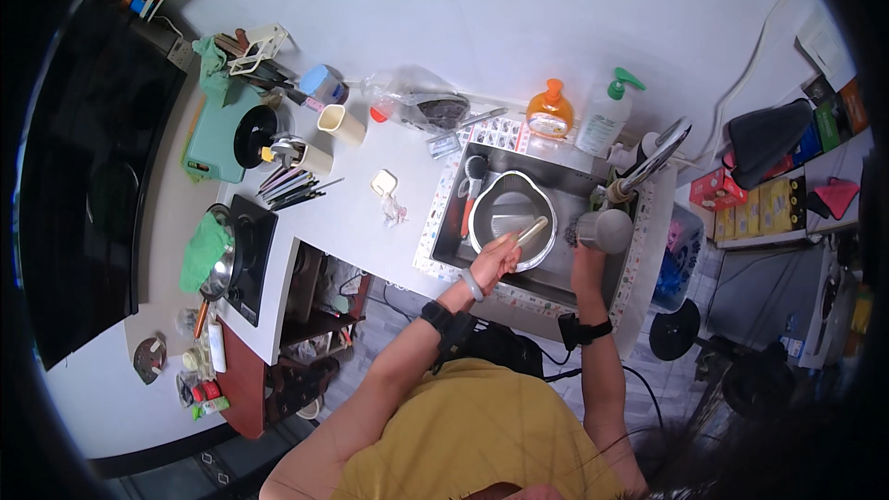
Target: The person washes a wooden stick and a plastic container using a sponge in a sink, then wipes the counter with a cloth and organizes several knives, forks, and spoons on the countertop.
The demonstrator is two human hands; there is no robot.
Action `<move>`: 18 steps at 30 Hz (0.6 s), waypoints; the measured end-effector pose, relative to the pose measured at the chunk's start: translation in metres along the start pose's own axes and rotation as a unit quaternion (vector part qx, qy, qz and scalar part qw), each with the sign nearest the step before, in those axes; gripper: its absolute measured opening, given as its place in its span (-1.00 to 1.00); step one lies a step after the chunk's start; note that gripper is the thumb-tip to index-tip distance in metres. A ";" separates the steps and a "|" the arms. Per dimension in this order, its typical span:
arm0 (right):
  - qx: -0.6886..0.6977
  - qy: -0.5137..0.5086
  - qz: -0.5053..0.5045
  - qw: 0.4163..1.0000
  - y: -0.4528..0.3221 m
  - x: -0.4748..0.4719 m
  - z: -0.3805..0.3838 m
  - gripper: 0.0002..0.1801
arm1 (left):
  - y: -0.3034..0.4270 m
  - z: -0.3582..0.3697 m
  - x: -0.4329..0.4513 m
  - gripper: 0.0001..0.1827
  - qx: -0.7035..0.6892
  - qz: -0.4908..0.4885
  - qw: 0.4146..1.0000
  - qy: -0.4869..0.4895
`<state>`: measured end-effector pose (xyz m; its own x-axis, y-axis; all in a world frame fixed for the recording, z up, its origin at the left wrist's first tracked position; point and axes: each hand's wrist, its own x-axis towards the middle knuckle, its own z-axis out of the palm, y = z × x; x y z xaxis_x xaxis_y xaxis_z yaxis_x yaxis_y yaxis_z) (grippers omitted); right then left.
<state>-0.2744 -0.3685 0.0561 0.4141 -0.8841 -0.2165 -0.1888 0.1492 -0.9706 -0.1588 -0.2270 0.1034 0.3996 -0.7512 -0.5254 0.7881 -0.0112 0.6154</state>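
A slim cream-coloured piece (pixel 533 230), perhaps a plastic lid seen edge-on, is held in my left hand (pixel 496 260) over the pot. This metal pot (pixel 476 222) with a pouring lip stands inside the stainless steel sink (pixel 455 253). My right hand (pixel 589 267) is at the sink's right side, under the grey tap head (pixel 605 230), which hides most of its fingers. Close to those fingers is a dark, grainy clump (pixel 571 233), possibly a scouring pad; whether they grip it is hidden. A brush with an orange handle (pixel 469 212) lies left of the pot.
Behind the sink stand an orange soap bottle (pixel 549 114) and a green-topped pump bottle (pixel 605 118). The chrome tap (pixel 653 160) arches over its right side. Left on the counter are a cream square piece (pixel 383 182), a cream holder (pixel 342 125), several chopsticks (pixel 295 187) and a black cooktop (pixel 253 257).
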 end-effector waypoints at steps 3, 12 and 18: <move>-0.217 -0.054 -0.148 0.963 -0.003 -0.001 -0.010 -0.65 | 0.004 -0.008 0.005 -0.71 0.146 0.057 0.987 -0.046; -0.113 -0.073 -0.178 0.975 -0.054 -0.016 0.011 -0.86 | 0.004 -0.002 0.003 -0.68 0.252 0.120 0.960 0.011; -0.165 -0.122 -0.374 0.905 -0.050 -0.014 0.036 -0.86 | 0.000 0.004 0.005 -0.71 0.252 0.172 0.952 -0.008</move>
<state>-0.2385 -0.3479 0.1036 0.7123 -0.5538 0.4312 -0.0146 -0.6259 -0.7797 -0.1589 -0.2338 0.1029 0.5826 -0.7779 -0.2355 0.2858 -0.0752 0.9553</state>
